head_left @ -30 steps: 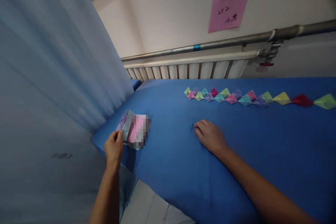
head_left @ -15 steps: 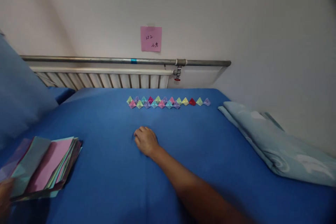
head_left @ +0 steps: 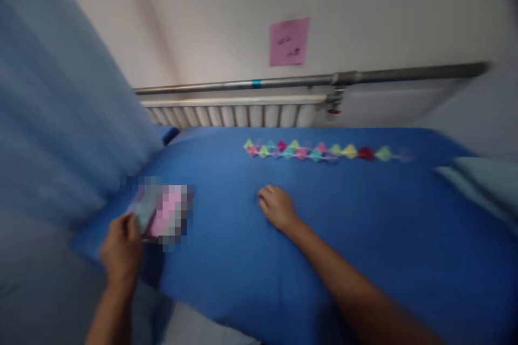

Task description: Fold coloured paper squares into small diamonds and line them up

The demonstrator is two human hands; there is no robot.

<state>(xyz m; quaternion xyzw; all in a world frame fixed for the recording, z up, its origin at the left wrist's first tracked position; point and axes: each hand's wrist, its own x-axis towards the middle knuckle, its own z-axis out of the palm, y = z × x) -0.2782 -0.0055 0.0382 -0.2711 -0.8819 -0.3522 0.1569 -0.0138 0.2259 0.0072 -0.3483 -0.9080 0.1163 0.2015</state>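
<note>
My left hand [head_left: 123,245] is closed on the near left edge of several coloured paper sheets [head_left: 172,207], pink and blue-green on top; part of the stack is pixelated. My right hand [head_left: 277,206] rests on the blue sheet [head_left: 226,275] with its fingers curled together; whatever is under them, if anything, is hidden. Beyond it lies a row of small folded paper pieces [head_left: 301,152] in green, pink, purple, blue, yellow and red, two deep on the left and single on the right. The picture is blurred by motion.
A light blue curtain [head_left: 76,102] hangs at the left. Behind the blue surface are a white radiator [head_left: 243,116], a metal pipe [head_left: 218,86] and a red-handled valve [head_left: 333,110]. A pink note [head_left: 288,42] is on the wall. A folded pale green cloth [head_left: 485,178] lies at the right.
The view has swung left, so things appear farther right. My left hand and forearm now show more fully at the papers. My right hand stays at about the same spot on the sheet.
</note>
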